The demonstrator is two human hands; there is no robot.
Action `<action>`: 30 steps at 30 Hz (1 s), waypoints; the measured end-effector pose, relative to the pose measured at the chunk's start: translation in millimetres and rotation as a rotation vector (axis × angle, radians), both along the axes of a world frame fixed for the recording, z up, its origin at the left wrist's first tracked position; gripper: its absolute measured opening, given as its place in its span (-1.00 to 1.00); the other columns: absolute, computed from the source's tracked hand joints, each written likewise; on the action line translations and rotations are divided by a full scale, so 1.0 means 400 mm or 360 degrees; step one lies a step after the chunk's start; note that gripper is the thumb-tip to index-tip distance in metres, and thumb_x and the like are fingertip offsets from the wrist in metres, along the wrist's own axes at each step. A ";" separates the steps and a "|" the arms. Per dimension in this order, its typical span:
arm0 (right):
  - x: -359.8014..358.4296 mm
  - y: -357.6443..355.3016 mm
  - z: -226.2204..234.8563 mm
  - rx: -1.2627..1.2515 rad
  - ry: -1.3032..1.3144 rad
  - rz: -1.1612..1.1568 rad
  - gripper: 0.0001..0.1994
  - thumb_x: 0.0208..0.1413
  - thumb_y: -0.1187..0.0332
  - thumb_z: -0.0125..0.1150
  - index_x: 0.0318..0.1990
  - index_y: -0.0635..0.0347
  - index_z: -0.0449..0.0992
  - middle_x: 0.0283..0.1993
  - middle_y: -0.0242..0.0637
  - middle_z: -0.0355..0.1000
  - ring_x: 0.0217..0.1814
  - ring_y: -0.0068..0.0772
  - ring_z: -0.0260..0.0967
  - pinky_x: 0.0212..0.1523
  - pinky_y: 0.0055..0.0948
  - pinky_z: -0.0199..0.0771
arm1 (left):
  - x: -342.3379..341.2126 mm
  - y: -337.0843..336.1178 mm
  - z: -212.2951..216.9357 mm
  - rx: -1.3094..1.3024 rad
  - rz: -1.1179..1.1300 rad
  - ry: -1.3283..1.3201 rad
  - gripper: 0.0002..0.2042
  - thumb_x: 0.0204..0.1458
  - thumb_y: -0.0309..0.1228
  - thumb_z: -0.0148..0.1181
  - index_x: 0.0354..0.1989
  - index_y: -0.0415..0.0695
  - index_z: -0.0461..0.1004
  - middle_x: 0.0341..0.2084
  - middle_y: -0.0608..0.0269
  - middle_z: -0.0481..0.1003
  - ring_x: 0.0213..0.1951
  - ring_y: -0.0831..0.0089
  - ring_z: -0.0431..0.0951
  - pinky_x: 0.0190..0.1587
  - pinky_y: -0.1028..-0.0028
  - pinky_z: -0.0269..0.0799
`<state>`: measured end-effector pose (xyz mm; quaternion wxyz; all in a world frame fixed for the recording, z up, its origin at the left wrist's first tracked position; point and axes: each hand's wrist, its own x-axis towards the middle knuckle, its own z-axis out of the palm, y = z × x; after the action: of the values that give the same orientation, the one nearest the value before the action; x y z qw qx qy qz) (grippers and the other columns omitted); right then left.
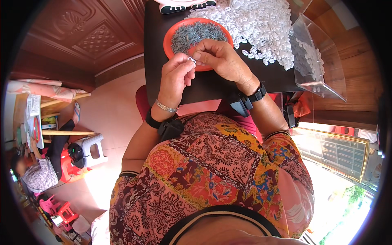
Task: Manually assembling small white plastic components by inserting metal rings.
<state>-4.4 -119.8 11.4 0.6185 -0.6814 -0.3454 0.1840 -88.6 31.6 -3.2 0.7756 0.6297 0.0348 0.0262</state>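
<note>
Between the thumb and finger of my left hand (174, 78) is a small white plastic piece (191, 60) with holes. My right hand (223, 61) meets it there, thumb and forefinger pinched together; whatever lies between those fingertips is too small to make out. Both hands are over the near rim of a round orange-red tray (167, 43), which holds a heap of grey metal screws (196, 34). Beyond and to the right of the tray spreads a large pile of similar white plastic pieces (261, 28) on the dark table (157, 24).
A clear plastic box (312, 61) with more white pieces stands at the table's right edge. A white and black shoe-shaped object (183, 5) is at the far edge. At left, another person (41, 173) sits near stools (93, 151). A carved brown door (77, 32) borders the left.
</note>
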 end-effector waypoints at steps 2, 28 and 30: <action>-0.001 0.000 0.001 -0.0007 -0.0029 -0.0001 -0.87 0.12 0.43 0.08 -0.31 0.33 0.48 -0.40 -0.36 0.45 -0.30 -0.61 0.37 -0.24 -0.56 0.38 | 0.001 0.000 -0.002 0.0002 -0.0006 0.0001 -0.82 0.10 -0.35 -0.03 -0.50 -0.15 0.36 -0.66 0.38 0.37 -0.67 0.69 0.27 -0.62 0.69 0.10; 0.100 -0.255 0.007 -0.1302 -0.1418 -0.0863 -0.84 -0.02 0.26 0.18 -0.36 0.12 0.57 -0.36 -0.26 0.46 -0.29 -0.16 0.43 -0.26 -0.26 0.42 | 0.009 -0.002 -0.003 0.0020 -0.0069 0.0014 -0.84 0.10 -0.38 -0.01 -0.49 -0.16 0.37 -0.67 0.40 0.35 -0.68 0.71 0.22 -0.63 0.69 0.07; 0.111 -0.260 -0.010 -0.1403 -0.1424 -0.0820 -0.83 -0.02 0.25 0.17 -0.36 0.12 0.57 -0.36 -0.25 0.46 -0.26 -0.15 0.42 -0.22 -0.24 0.41 | 0.009 -0.007 -0.004 -0.0012 -0.0100 0.0011 -0.84 0.10 -0.39 -0.01 -0.50 -0.15 0.36 -0.67 0.40 0.35 -0.68 0.71 0.23 -0.64 0.69 0.06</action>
<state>39.9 -224.0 7.3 0.1044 -0.9410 -0.2874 -0.1452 -85.0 28.8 -4.8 0.7782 0.6278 0.0177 -0.0004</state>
